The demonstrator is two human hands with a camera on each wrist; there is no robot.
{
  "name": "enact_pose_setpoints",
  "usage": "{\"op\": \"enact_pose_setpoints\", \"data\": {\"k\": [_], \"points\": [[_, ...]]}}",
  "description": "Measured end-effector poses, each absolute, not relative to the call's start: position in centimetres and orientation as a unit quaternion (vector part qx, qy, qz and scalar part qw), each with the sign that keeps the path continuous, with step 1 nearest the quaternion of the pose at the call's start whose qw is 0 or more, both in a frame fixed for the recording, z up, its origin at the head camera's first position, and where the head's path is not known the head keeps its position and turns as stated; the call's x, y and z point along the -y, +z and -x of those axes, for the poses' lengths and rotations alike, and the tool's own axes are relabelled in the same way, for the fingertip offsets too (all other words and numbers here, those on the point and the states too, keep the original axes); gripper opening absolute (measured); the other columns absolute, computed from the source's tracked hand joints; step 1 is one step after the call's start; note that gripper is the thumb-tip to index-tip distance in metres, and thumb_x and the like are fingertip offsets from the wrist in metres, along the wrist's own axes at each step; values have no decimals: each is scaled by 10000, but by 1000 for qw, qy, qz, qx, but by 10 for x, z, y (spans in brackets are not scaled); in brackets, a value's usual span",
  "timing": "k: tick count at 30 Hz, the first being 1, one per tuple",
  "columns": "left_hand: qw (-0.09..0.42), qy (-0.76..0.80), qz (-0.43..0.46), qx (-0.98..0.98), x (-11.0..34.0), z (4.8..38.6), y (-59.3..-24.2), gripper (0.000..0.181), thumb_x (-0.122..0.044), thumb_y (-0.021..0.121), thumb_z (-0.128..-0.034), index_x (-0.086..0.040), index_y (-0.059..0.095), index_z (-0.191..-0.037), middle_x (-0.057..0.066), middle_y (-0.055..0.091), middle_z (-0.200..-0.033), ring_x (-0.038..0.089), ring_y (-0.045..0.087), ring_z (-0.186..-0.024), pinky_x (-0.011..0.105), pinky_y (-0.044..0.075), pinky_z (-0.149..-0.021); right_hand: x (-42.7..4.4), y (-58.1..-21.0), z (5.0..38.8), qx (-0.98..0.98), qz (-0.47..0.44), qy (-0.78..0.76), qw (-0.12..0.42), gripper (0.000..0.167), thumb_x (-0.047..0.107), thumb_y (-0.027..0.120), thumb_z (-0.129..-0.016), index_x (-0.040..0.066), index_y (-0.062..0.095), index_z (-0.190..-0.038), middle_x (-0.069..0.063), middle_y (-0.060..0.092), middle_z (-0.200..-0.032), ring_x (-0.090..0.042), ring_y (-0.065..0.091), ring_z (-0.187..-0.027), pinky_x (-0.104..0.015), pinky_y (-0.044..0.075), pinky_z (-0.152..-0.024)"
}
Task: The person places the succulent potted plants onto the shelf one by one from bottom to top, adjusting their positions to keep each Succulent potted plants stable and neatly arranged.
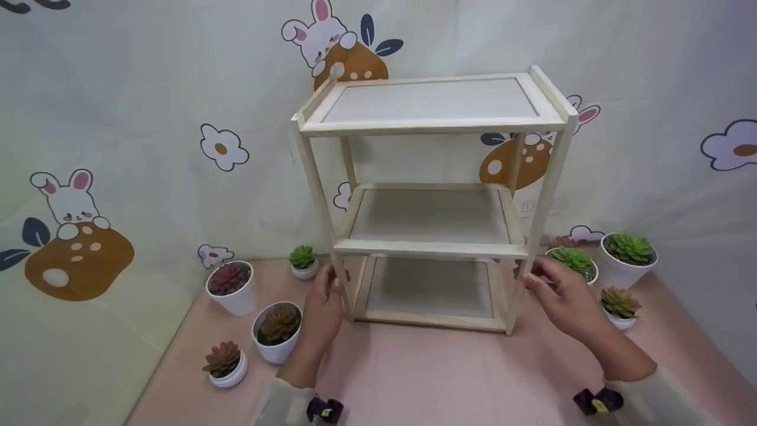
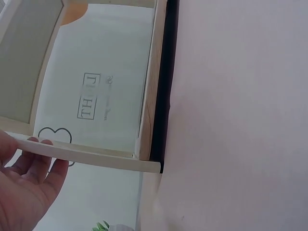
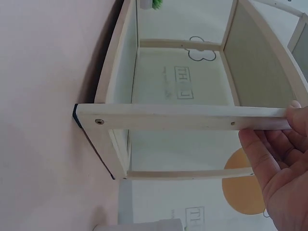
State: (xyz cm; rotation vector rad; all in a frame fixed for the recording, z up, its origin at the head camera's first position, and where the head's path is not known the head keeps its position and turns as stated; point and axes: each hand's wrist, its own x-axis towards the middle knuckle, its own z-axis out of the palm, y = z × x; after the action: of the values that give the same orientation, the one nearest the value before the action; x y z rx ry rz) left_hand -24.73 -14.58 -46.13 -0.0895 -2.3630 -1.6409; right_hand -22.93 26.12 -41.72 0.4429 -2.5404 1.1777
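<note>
A three-tier wooden shelf rack (image 1: 432, 248) with pale posts and grey panels stands upright at the middle of the pink tabletop. My left hand (image 1: 324, 307) grips its left front post below the middle tier, and in the left wrist view the fingers (image 2: 55, 175) curl around that post. On the other side my right hand (image 1: 565, 299) pinches the right front post at about the same height. The right wrist view shows the thumb (image 3: 297, 115) on one face of the post and fingers on another. Dark pads show at the post bottoms.
Potted succulents flank the rack: on the left a dark red one (image 1: 230, 287), a brownish one (image 1: 278, 331), a small reddish one (image 1: 226, 364) and a small green one (image 1: 303, 263). Several more, including a large green one (image 1: 628, 260), stand at right. A patterned cloth (image 1: 148, 207) hangs behind.
</note>
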Motion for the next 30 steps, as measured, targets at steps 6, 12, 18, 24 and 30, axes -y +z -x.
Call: {"op": "enact_pose_setpoints", "data": {"k": [6, 12, 18, 24, 30], "points": [[108, -560, 44, 820, 150, 246, -461, 362, -188, 407, -1129, -98, 458, -1476, 137, 605, -1401, 343, 540, -1370, 624, 459, -1126, -261, -416, 239, 889, -148, 404, 155, 240, 200, 566, -1079, 66, 670, -1249, -103, 732, -1191, -111, 663, -1106, -490, 602, -947], [93, -556, 69, 823, 153, 246, -459, 365, -172, 421, -1121, -86, 455, -1474, 145, 578, -1449, 335, 506, -1411, 616, 389, -1193, -264, -416, 247, 888, -135, 415, 143, 299, 233, 537, -1092, 41, 642, -1295, -158, 723, -1233, -341, 686, -1167, -566, 573, -985], [88, -554, 76, 824, 153, 244, -456, 358, -225, 475, -1112, -100, 482, -1447, 124, 609, -1391, 292, 558, -1362, 586, 392, -1207, -264, -416, 253, 888, -117, 424, 137, 362, 244, 508, -1104, 14, 607, -1365, -199, 713, -1258, -375, 683, -1182, -565, 562, -1003], [107, -552, 93, 822, 156, 245, -457, 381, -312, 562, -1084, -101, 555, -1401, 100, 645, -1324, 259, 602, -1280, 511, 469, -1166, -263, -419, 257, 883, -112, 430, 150, 354, 221, 507, -1103, 0, 603, -1363, -205, 713, -1247, -368, 679, -1177, -550, 565, -998], [96, -549, 117, 822, 162, 244, -455, 365, -285, 591, -1072, -84, 572, -1375, 89, 648, -1260, 242, 604, -1225, 490, 498, -1141, -263, -419, 259, 888, -105, 422, 148, 367, 227, 463, -1120, 18, 588, -1394, -204, 706, -1260, -372, 667, -1189, -461, 592, -980]]}}
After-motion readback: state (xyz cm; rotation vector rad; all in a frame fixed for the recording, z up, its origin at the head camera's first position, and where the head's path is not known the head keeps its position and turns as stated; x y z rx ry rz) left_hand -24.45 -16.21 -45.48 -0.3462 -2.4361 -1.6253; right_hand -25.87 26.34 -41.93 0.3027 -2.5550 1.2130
